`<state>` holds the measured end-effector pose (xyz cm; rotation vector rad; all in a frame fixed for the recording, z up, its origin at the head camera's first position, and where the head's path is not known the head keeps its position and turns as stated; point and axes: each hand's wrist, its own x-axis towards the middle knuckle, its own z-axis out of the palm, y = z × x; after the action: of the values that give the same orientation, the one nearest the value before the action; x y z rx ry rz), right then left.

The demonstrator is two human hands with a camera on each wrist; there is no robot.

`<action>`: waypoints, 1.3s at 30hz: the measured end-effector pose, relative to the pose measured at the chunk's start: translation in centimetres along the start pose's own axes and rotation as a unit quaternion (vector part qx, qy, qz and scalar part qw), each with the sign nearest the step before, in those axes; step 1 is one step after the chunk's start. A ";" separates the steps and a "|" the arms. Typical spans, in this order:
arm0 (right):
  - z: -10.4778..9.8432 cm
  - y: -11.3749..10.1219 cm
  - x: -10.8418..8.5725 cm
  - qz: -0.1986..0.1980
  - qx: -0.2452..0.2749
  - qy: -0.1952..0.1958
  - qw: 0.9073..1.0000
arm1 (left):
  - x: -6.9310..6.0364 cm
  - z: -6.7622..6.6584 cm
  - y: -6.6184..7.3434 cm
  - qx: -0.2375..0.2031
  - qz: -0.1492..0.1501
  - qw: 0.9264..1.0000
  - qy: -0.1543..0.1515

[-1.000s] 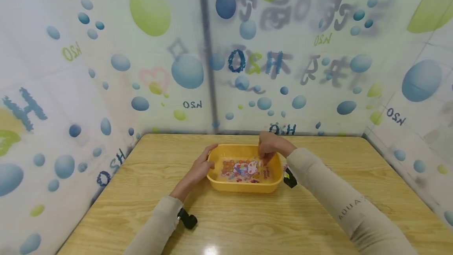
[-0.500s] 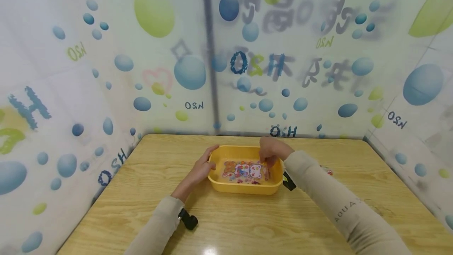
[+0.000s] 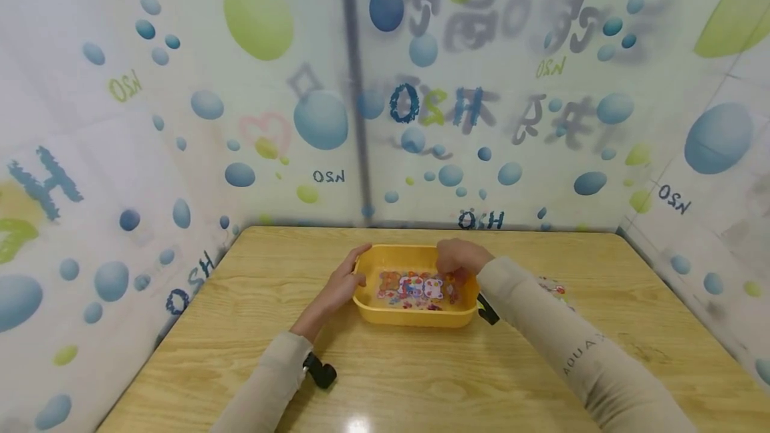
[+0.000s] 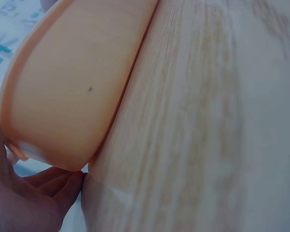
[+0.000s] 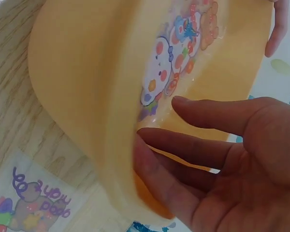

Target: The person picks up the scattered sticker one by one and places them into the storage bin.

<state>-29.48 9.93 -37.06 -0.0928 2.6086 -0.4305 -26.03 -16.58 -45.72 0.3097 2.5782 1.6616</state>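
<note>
Smoothing stickers [image 3: 416, 288], maybe: left hand [image 3: 341, 284] grips tub [image 3: 415, 317] at nine o'clock; loose, empty right hand [image 3: 460, 256] at two. Soft pressing seems needed.

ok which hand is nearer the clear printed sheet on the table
Right: the right hand is at the yellow tub's end closest to the printed sheet; the left hand grips the opposite end.
</note>
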 end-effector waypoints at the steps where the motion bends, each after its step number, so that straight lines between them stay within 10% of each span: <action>1: 0.1 -0.1 0.0 0.005 0.002 -0.002 1.000 | 0.0 0.0 0.0 0.000 0.000 1.000 -0.002; 39: 0.5 -1.0 -0.2 0.022 -0.075 -0.006 0.997 | 0.1 0.0 -0.1 0.002 -0.004 1.000 0.006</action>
<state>-29.07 8.84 -37.01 -0.0863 2.6233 -0.2179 -26.16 -16.55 -45.77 0.2913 2.5874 1.6617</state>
